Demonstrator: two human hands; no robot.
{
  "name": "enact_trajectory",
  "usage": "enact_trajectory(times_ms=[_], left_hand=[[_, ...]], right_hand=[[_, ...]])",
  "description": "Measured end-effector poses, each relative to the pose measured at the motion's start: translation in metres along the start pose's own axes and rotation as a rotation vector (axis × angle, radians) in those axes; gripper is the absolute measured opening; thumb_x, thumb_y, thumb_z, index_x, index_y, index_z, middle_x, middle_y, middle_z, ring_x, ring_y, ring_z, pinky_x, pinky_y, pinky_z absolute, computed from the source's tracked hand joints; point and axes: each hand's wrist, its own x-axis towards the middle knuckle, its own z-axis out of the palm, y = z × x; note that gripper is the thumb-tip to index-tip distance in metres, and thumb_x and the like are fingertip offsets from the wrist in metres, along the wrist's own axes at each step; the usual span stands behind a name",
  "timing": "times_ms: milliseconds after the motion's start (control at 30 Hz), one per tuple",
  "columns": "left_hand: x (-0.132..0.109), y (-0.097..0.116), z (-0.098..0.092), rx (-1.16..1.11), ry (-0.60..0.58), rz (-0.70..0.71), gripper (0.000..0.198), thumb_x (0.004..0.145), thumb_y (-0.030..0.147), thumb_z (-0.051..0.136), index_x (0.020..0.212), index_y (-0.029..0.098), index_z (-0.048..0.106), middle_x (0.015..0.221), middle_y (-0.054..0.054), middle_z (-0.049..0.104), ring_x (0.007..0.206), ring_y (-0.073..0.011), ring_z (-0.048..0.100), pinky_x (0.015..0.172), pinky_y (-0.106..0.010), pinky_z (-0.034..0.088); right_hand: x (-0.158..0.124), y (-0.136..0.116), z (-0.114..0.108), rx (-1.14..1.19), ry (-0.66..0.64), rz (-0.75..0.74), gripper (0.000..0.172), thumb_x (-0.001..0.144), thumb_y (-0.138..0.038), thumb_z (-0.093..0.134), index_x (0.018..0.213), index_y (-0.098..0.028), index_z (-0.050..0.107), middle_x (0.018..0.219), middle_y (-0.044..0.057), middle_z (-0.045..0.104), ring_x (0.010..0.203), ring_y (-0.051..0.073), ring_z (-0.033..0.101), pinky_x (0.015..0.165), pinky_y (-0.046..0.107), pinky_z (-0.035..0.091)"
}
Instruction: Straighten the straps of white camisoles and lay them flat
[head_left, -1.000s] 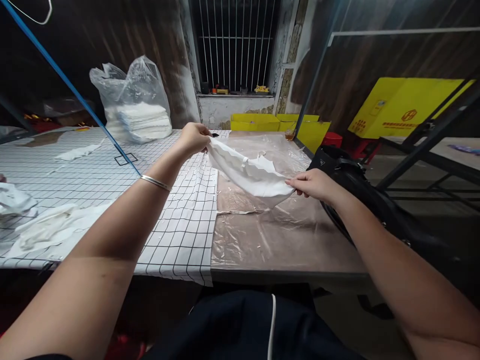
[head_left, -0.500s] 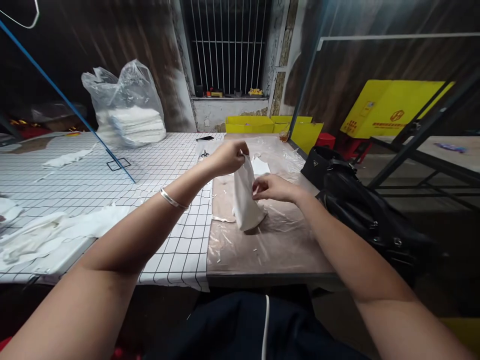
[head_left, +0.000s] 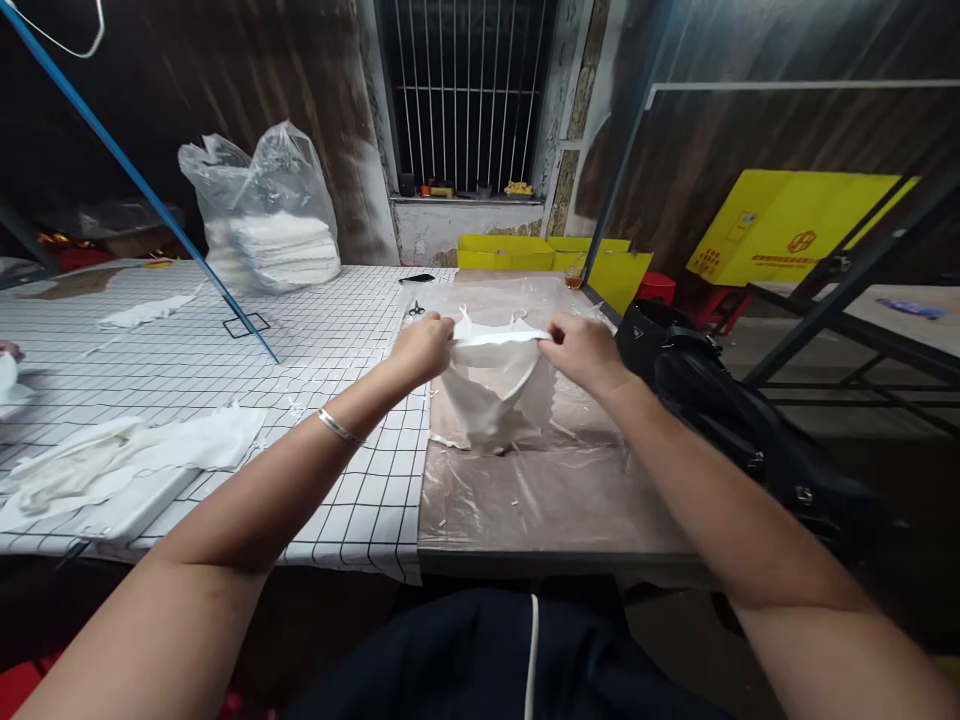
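A thin white garment (head_left: 499,400) is stretched between my two hands above the plastic-covered part of the table. My left hand (head_left: 424,348), with a silver bangle on the wrist, is closed on the left end of its top edge. The right end of that edge is pinched in my right hand (head_left: 589,350). Below the taut edge the cloth hangs in loose folds, its lower part close to or on the plastic sheet (head_left: 525,500). Loose threads stick up behind the edge. Small scissors (head_left: 416,309) lie just beyond my left hand.
White garments (head_left: 135,460) lie on the checked cloth (head_left: 367,490) at left. A plastic bag (head_left: 262,220) of folded white cloth stands behind. A black phone (head_left: 416,278) lies farther back. A black bag (head_left: 705,400) sits at right. Another person's hand (head_left: 11,350) shows at the left edge.
My right hand has moved up and right and now grips the garment's edge. My left hand has lowered slightly leftward. The garment, hanging upright before, is now spread sideways.
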Motion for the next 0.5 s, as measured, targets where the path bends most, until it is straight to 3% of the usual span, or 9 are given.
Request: enact_trajectory(times_ms=[100,200,367,433,500], left_hand=[[0.001,-0.024,-0.014,-0.109,-0.064,-0.077,0.022,0.070,-0.001,0.053,0.083,0.013,0.063,0.092,-0.007,0.064,0.083,-0.0194,0.057,0.066,-0.027,0.039],[0.003,-0.037,-0.037,-0.314,-0.105,-0.168,0.016,0.071,0.003,0.060,0.083,0.013,0.064,0.082,-0.005,0.065,0.072,-0.0152,0.057,0.062,-0.024,0.042],[0.021,-0.046,-0.066,-0.344,-0.125,-0.251,0.012,0.075,0.003,0.059,0.083,0.010,0.064,0.064,-0.004,0.059,0.060,-0.0142,0.055,0.059,-0.025,0.045],[0.037,-0.048,-0.070,-0.311,-0.139,-0.291,0.013,0.075,0.001,0.056,0.082,0.008,0.064,0.061,-0.004,0.057,0.059,-0.0154,0.056,0.061,-0.029,0.048],[0.056,-0.048,-0.074,-0.334,-0.149,-0.334,0.010,0.076,0.000,0.055,0.082,0.006,0.061,0.062,-0.003,0.055,0.059,-0.0144,0.056,0.064,-0.031,0.050]], right_hand=[[0.017,0.021,-0.032,-0.161,-0.018,0.062,0.008,0.076,-0.011,0.068,0.078,-0.016,0.062,0.080,0.005,0.061,0.075,0.020,0.054,0.061,0.027,0.031],[0.032,0.037,-0.055,-0.141,-0.116,0.164,0.014,0.073,-0.013,0.075,0.076,-0.016,0.062,0.076,0.004,0.062,0.073,0.019,0.056,0.060,0.026,0.035],[0.055,0.057,-0.067,0.087,-0.406,0.349,0.023,0.071,-0.011,0.077,0.064,-0.014,0.055,0.055,0.002,0.053,0.051,0.013,0.051,0.047,0.022,0.036],[0.066,0.063,-0.068,0.094,-0.445,0.392,0.027,0.070,-0.010,0.077,0.059,-0.014,0.053,0.055,0.003,0.053,0.048,0.012,0.049,0.043,0.021,0.034],[0.079,0.069,-0.072,0.097,-0.400,0.410,0.029,0.067,-0.011,0.080,0.057,-0.013,0.053,0.055,0.004,0.054,0.047,0.012,0.048,0.042,0.021,0.033]])
